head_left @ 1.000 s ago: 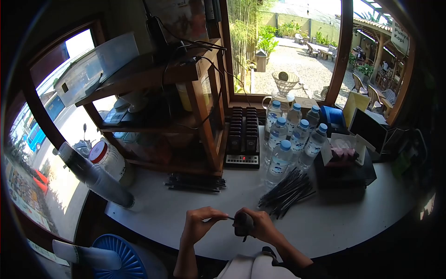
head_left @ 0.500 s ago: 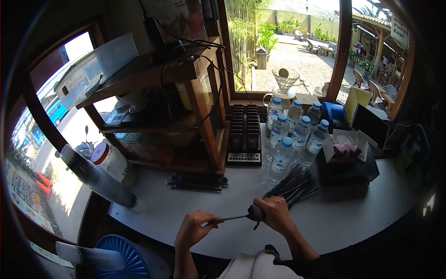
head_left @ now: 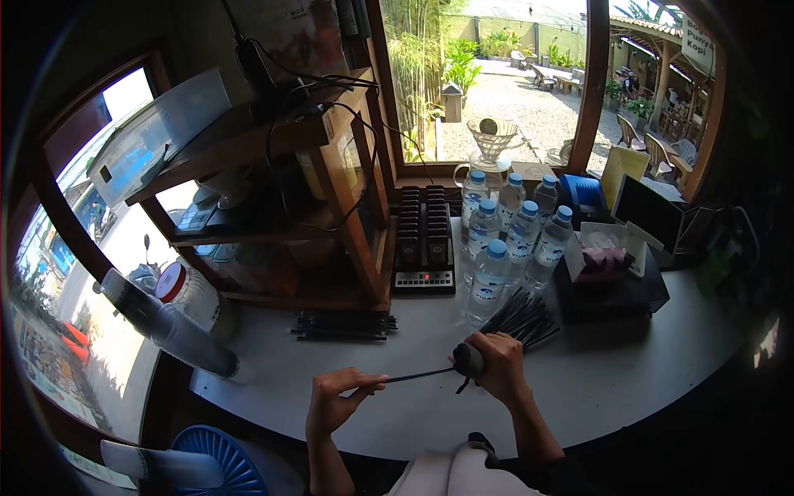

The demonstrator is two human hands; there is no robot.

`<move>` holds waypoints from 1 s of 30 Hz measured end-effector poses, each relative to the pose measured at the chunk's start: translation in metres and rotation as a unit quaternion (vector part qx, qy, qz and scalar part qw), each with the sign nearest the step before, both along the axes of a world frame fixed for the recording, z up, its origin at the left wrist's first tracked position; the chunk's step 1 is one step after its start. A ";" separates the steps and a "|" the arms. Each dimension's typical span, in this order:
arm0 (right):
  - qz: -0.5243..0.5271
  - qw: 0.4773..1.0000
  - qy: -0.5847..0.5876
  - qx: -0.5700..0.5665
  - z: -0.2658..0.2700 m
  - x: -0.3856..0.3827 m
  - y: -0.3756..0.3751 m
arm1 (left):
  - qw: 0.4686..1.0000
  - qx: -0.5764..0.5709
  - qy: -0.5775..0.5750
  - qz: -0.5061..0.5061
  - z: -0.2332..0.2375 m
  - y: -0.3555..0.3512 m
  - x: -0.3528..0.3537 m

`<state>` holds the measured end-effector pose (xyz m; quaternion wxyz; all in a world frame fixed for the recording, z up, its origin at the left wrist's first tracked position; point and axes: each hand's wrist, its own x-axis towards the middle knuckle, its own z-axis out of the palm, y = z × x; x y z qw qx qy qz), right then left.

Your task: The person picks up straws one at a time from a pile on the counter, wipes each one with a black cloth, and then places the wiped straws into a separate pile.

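Observation:
My right hand point(head_left: 499, 364) is wrapped around a bundle of thin black straws point(head_left: 521, 321), which fan out behind it over the counter. The bundle's dark round end point(head_left: 469, 360) pokes out on the left side of the fist. From there a narrow black strip point(head_left: 422, 374) runs taut to my left hand point(head_left: 343, 398), whose thumb and fingers pinch its far end. A short black tail point(head_left: 462, 386) dangles under the round end. My right palm and the middle of the bundle are hidden by the fingers.
Several water bottles point(head_left: 490, 285) stand behind the straws. A black box point(head_left: 612, 299) with a tissue box point(head_left: 602, 248) is right, a pager rack point(head_left: 424, 281) behind, flat black packets point(head_left: 343, 325) left. Stacked plastic cups point(head_left: 194, 339) lean by the wooden shelf point(head_left: 351, 190).
The bundle's round end has tilted more toward me and, in view, moved up and right with my right hand. My left hand has shifted slightly left, and more of the strip shows between the hands.

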<state>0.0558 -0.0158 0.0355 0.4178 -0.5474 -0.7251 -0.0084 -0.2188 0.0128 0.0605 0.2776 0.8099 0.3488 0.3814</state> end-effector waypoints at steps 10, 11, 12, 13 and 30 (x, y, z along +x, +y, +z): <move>-0.123 0.888 0.442 0.032 -0.014 -0.002 -0.004 | 0.953 -0.111 -0.275 0.059 -0.024 0.009 -0.023; -0.091 0.817 0.570 -0.007 -0.013 -0.004 -0.005 | 0.945 -0.132 -0.295 0.043 -0.030 0.009 -0.023; -0.058 0.726 0.684 -0.046 -0.010 -0.006 -0.007 | 0.936 -0.153 -0.316 0.027 -0.030 0.008 -0.014; -0.024 0.618 0.781 -0.084 -0.009 -0.009 -0.008 | 0.925 -0.174 -0.337 0.011 -0.030 0.007 -0.003; 0.288 0.539 0.790 -0.049 0.001 -0.010 0.012 | 0.887 -0.442 -0.099 -0.091 -0.044 -0.007 0.021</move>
